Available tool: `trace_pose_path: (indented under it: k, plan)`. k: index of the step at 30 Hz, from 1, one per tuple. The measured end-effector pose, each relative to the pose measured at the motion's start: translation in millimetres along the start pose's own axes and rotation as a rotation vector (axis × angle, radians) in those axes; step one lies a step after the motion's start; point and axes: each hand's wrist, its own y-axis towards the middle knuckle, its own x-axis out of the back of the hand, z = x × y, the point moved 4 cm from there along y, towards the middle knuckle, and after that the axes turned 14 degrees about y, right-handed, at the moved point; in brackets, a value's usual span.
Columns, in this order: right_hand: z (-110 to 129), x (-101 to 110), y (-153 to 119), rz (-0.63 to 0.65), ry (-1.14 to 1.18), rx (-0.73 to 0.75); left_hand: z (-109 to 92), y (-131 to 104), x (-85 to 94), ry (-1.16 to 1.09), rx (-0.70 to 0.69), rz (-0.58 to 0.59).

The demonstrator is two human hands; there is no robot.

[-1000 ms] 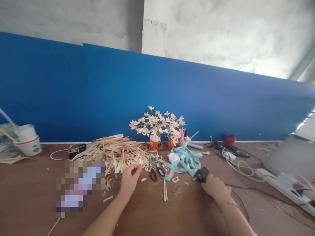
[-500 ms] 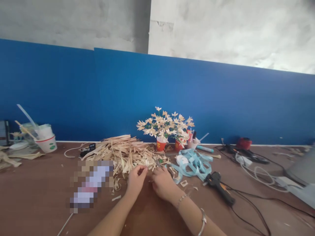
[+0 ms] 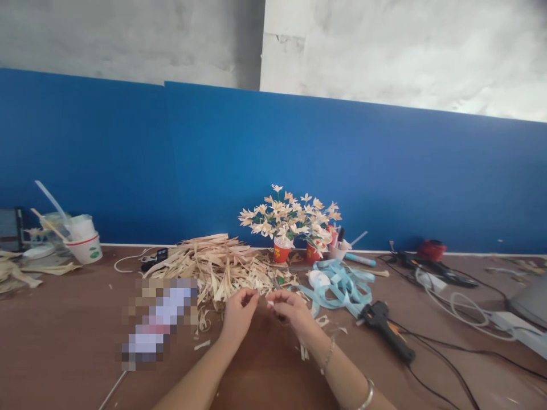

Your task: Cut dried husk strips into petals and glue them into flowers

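Background: blue partition [image 3: 299,154] along the far edge of a brown tabletop [image 3: 256,376].
Left arm: reaches in from the near left; the left hand [image 3: 239,314] is raised at the wrist, fingers curled toward the right.
Left grip: thumb and forefinger pressed together; whether anything thin sits between them, I cannot tell.
Right arm: slants in from the near right, with a bracelet [image 3: 328,356] and bangle [image 3: 367,394]; the right hand [image 3: 297,316] points left, fingers bent, facing the other.
Right grip: pinching a small white piece [image 3: 270,304] at the fingertips.
White piece: between the two hands, near the right end of the dried husk pile [image 3: 213,265].
Glue gun: black glue gun [image 3: 388,333] lying right of the right hand, apart from it.
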Motion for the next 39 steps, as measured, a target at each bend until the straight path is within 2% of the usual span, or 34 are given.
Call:
trace_pose_path:
  k: [3, 7, 9, 11, 19, 26, 39]
  plan:
    - [4.1, 3.6, 0.7, -0.062, -0.114, 0.075, -0.6, -1.1, -1.3, -0.045, 0.031, 0.028]
    - [18.3, 2.4, -4.0, -0.152, -0.456, 0.373, -0.7, -3.2, -5.8, -0.144, 0.094, 0.087]
    - [24.7, -1.2, -8.3, -0.148, -0.542, 0.502, -0.3, -4.2, -7.6, -0.183, 0.124, 0.102]
    - [28.5, -3.5, -11.5, -0.145, -0.575, 0.568, -0.1, -4.8, -9.1, -0.204, 0.141, 0.116]
    - [27.2, -7.0, -12.6, -0.077, -0.708, 0.682, -3.7, -5.6, -10.6, -0.177, 0.111, 0.167]
    - [25.8, -5.2, -12.3, -0.102, -0.784, 0.744, -3.3, -6.2, -13.5, -0.152, 0.070, 0.192]
    - [28.2, -8.4, -14.0, -0.093, -0.830, 0.805, -7.5, -9.5, -14.8, -0.178, 0.093, 0.239]
